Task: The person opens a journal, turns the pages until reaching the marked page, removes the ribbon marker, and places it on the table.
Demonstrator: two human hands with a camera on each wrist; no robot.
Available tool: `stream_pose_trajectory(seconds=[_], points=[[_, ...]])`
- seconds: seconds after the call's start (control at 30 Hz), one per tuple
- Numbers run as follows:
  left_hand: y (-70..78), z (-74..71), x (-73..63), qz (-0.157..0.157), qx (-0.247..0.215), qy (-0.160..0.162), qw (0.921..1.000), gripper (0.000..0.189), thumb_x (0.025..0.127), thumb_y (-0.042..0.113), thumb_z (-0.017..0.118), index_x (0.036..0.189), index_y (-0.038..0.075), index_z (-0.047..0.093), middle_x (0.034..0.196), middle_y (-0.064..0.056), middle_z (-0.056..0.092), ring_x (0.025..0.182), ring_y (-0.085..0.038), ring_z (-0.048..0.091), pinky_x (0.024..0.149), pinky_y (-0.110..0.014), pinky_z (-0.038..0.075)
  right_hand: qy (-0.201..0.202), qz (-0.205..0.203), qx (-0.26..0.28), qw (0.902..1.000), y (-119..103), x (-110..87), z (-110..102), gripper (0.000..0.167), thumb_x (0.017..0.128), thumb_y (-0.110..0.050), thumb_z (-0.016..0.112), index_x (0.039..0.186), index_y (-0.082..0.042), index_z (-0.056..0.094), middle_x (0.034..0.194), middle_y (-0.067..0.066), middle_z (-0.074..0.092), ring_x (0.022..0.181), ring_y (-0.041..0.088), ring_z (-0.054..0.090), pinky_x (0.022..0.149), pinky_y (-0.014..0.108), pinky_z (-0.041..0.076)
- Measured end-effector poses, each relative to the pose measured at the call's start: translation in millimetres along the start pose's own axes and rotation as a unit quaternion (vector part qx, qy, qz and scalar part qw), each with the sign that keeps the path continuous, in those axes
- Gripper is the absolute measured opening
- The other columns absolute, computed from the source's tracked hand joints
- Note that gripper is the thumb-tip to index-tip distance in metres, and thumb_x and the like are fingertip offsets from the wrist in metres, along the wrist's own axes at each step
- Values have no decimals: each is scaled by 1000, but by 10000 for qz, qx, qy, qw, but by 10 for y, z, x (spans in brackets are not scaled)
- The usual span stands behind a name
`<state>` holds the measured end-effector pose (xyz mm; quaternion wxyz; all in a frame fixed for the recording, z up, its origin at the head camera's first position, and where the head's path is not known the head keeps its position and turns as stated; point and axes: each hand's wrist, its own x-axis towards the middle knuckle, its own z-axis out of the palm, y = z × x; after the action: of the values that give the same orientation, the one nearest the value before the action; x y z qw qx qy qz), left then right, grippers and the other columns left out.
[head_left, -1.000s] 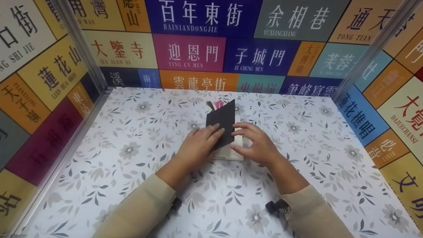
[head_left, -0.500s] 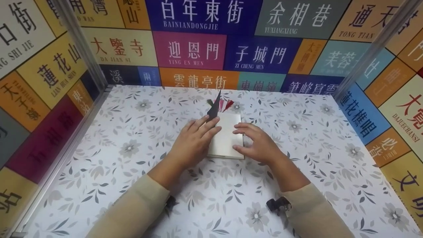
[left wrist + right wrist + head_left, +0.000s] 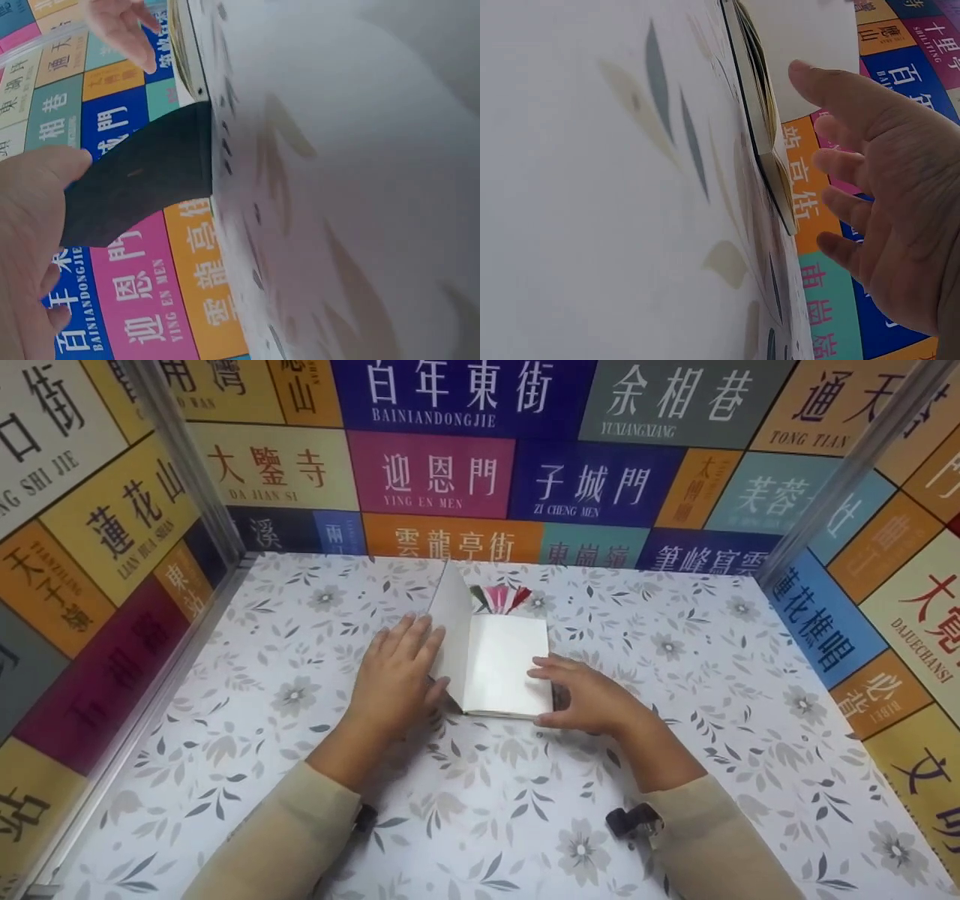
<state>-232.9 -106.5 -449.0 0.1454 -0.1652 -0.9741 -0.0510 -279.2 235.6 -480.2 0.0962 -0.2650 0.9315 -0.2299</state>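
Observation:
A small notebook (image 3: pixel 506 667) lies on the table, its blank pale page facing up. Its front cover (image 3: pixel 454 637), pale inside and black outside (image 3: pixel 142 165), stands tilted up on the left. My left hand (image 3: pixel 397 675) is at the cover's outer edge with fingers extended; the left wrist view shows the thumb against the black side. My right hand (image 3: pixel 589 694) is at the notebook's right edge, fingers and thumb spread loosely. In the right wrist view that hand (image 3: pixel 892 172) holds nothing. Pink, red and green ribbon-like strips (image 3: pixel 502 598) stick out beyond the top edge.
A floral-patterned white cloth (image 3: pixel 292 765) covers the table. Panels with colourful printed signs (image 3: pixel 442 480) stand at the back and both sides, joined by metal corner posts (image 3: pixel 199 472). Dark wrist-camera mounts (image 3: pixel 630 823) sit at both sleeves.
The black cover has swung from the right over to the left, uncovering the page. My left hand moved left with it. The right hand stayed near the right edge, shifting slightly down.

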Motion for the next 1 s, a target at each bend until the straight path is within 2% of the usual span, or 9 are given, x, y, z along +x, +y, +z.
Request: stream_pose_trajectory(seconds=[0.1, 0.23, 0.33, 0.43, 0.63, 0.83, 1.0], points=[[-43, 32, -26, -255, 93, -258, 9993, 78, 103, 49, 65, 168, 17, 37, 179, -9, 28, 168, -33, 22, 136, -60, 20, -130, 27, -18, 9999, 17, 6, 13, 84, 85, -47, 89, 159, -29, 53, 176, -7, 36, 165, 29, 30, 134, 57, 27], [-68, 89, -49, -491, 59, -746, 9960, 73, 105, 48, 61, 167, 18, 38, 180, -9, 23, 169, -34, 15, 137, -63, 12, -210, 51, 29, 9998, 35, 8, 13, 81, 89, -41, 87, 160, -25, 52, 176, -3, 35, 166, 32, 28, 135, 59, 25], [-88, 142, -55, -502, -204, -1014, 9934, 68, 107, 47, 57, 167, 19, 39, 181, -8, 22, 170, -34, 12, 137, -65, 5, -288, 147, 85, 9994, 38, 6, 12, 79, 90, -38, 85, 160, -23, 52, 176, -1, 35, 166, 33, 28, 135, 59, 23], [-122, 202, -63, -419, -478, -1126, 9916, 64, 108, 47, 55, 165, 20, 42, 181, -6, 23, 170, -34, 14, 136, -66, 3, -381, 233, 123, 9989, 38, 5, 24, 77, 91, -37, 84, 160, -23, 52, 176, -1, 35, 166, 33, 28, 135, 59, 23], [-190, 302, -77, -295, -815, -1421, 9860, 59, 110, 47, 51, 165, 24, 44, 181, -3, 23, 169, -31, 16, 137, -65, 4, -451, 560, 155, 9973, 34, -4, 65, 75, 90, -41, 83, 159, -32, 53, 175, -13, 34, 166, 27, 28, 135, 57, 23], [-202, 341, -53, -355, -1053, -1779, 9778, 60, 111, 48, 50, 167, 29, 40, 182, 0, 18, 170, -30, 13, 138, -61, 5, -344, 685, 219, 9968, -2, -19, 74, 70, 90, -42, 83, 154, -39, 57, 173, -23, 34, 166, 23, 29, 135, 58, 22], [-168, 373, -12, -293, -1105, -2049, 9721, 57, 112, 41, 47, 167, 31, 39, 182, -2, 16, 170, -34, 13, 136, -63, 13, -323, 823, 286, 9957, -29, -23, 72, 65, 89, -42, 83, 149, -46, 59, 169, -29, 36, 165, 19, 30, 135, 58, 23]])
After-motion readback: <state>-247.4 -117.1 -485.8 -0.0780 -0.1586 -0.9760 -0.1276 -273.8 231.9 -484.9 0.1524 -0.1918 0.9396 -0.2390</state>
